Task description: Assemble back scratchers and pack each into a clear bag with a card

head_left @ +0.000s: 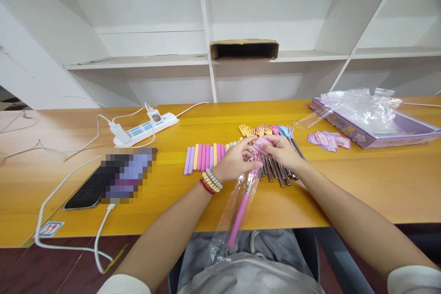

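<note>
My left hand (237,161) has its fingers closed at the top of a clear plastic bag (225,211). In the bag lies a pink-handled stick (238,220) with a pink hand-shaped head, its handle slanting down past the table edge. My right hand (281,150) pinches a small pink card (262,144) at the bag's mouth; the left fingertips are close to the card. Behind and under my hands are metal rods (283,175) with yellow, pink and blue hand-shaped heads. A row of purple, yellow and pink tubes (203,157) lies left of them.
At the left are a phone (86,190) and a white power strip (148,128) with cables. At the right, small cards (330,141) lie near a purple box (374,141) holding clear bags (365,105). A cardboard box (244,50) sits on the white shelf (312,56).
</note>
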Tool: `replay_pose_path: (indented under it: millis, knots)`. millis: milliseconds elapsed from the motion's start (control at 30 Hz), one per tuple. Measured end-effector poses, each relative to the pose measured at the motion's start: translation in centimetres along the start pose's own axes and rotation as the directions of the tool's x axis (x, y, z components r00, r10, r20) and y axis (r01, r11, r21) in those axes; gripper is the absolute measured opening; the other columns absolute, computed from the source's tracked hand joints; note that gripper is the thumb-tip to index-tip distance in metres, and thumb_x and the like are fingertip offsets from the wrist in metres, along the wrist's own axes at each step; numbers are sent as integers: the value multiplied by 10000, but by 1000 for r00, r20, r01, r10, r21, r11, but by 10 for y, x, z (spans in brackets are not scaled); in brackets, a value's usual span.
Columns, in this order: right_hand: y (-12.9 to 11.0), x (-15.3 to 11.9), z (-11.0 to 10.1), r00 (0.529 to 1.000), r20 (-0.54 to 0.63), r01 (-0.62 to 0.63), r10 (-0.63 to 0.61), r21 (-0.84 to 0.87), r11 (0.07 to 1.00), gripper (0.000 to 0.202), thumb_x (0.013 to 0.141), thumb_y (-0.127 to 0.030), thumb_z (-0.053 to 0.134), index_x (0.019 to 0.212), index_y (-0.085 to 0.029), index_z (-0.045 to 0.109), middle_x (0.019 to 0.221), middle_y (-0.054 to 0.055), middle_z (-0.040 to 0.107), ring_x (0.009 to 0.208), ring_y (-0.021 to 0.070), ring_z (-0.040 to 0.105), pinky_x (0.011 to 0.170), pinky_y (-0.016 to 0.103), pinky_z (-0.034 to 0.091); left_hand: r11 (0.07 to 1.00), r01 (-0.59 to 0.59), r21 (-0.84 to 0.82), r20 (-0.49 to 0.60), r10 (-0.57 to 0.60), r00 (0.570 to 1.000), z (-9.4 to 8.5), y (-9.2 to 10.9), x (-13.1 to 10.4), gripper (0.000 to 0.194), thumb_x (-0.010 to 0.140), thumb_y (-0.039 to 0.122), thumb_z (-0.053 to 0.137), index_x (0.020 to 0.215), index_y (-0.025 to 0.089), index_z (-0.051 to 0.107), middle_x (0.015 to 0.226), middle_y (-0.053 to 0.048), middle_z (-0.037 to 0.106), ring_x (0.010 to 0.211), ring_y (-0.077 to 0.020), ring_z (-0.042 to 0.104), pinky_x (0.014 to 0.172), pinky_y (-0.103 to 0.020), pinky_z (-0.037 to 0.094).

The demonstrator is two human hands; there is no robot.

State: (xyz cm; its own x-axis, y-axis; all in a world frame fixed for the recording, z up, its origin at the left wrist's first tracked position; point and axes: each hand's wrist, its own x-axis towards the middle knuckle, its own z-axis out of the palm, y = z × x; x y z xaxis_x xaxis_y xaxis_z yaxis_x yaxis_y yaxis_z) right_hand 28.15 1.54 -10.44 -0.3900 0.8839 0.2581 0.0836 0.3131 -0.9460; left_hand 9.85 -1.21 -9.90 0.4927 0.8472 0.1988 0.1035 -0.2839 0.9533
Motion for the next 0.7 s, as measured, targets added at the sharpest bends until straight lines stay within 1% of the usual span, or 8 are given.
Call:
replay_pose_path:
  millis: [100, 233, 300, 433, 533, 600, 700]
  knots:
    - [1, 0, -2, 1000, -12, 11, -11, -18, 1000, 194, 754, -331, 601, 757, -139, 580, 573, -41, 443, 520, 72, 345, 499, 225, 265, 999, -28, 14, -4, 28, 1000, 1, 1, -1, 768, 679, 276, 735, 1346, 223, 358, 896, -32, 514, 734, -112, 510, 667, -282, 467]
    - [5, 1, -3, 1000, -18, 22, -22, 7, 1000, 180, 720, -306, 633, 769, -137, 596, 593, -42, 462, 527, 69, 357, 509, 222, 277, 998, -57, 35, 21, 56, 998, 1, 1, -1, 655, 700, 274, 715, 1285, 206, 430, 970, -57, 539, 750, -112, 507, 700, -300, 477]
    - [6, 1, -2, 1000, -18, 17, -16, 20, 1000, 165, 715, -290, 635, 758, -136, 596, 586, -44, 458, 522, 66, 351, 508, 220, 274, 998, -51, 42, 23, 50, 998, 1, 0, -1, 641, 700, 281, 717, 1273, 193, 443, 992, -66, 545, 754, -112, 507, 714, -308, 480]
    - [10, 2, -3, 999, -29, 23, -22, 26, 999, 111, 712, -239, 614, 741, -134, 593, 576, -47, 446, 519, 64, 345, 507, 217, 269, 998, -37, 42, 28, 36, 999, 1, -2, -1, 670, 697, 304, 723, 1288, 180, 433, 962, -65, 548, 763, -120, 514, 726, -316, 480]
    - [11, 2, -3, 999, -2, 33, -33, 27, 999, 91, 714, -207, 574, 759, -132, 602, 598, -40, 460, 528, 66, 358, 513, 217, 277, 999, -34, 41, 22, 33, 999, 0, -2, 0, 676, 691, 313, 728, 1286, 179, 436, 946, -57, 543, 764, -122, 514, 727, -321, 479]
    - [10, 2, -3, 999, 14, 29, -30, 35, 999, 108, 717, -207, 562, 782, -133, 606, 603, -39, 463, 529, 68, 360, 515, 218, 279, 999, -35, 40, 18, 34, 999, 0, -2, 0, 677, 691, 317, 728, 1285, 176, 436, 934, -53, 540, 760, -122, 512, 722, -323, 480]
    - [8, 1, -3, 1000, -1, 15, -15, 36, 999, 111, 726, -241, 577, 757, -135, 590, 573, -45, 434, 522, 69, 346, 508, 219, 263, 998, -40, 40, 16, 40, 999, 0, -2, 0, 670, 692, 316, 727, 1281, 175, 440, 924, -51, 537, 763, -124, 514, 716, -320, 480]
